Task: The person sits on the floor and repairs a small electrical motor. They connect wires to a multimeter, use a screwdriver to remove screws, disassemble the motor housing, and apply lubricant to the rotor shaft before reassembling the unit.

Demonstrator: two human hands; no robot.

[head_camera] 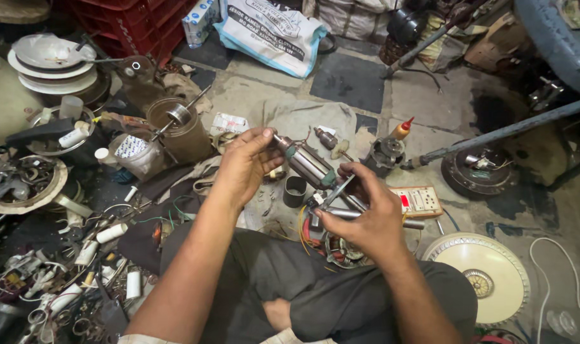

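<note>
A motor rotor (307,165) is gripped at its upper end by the fingers of the left hand (245,167) and is held tilted in the air over the floor, its lower end pointing toward the right hand (366,216). The right hand is closed around a slim metal blade (337,191), pinched between thumb and forefinger, and the tip of the blade is laid against the lower end of the rotor, near its green band. Both forearms are stretched out over the crossed legs in grey trousers (302,286).

Just below the hands, a black ring (294,191), a metal tube (366,216) and a tangle of yellow and red wires (306,232) are seen on the floor. To the right of the right hand, a white switch board (420,200) is placed, and beyond it a round cream fan cover (487,274). Behind the rotor, a small motor (385,153) and a bottle with a red nozzle (402,129) are found beside a long blue pipe (513,129). To the left, a brown winding drum (180,130), stacked white plates (51,64) and scattered white capacitors (111,232) are spread about.
</note>
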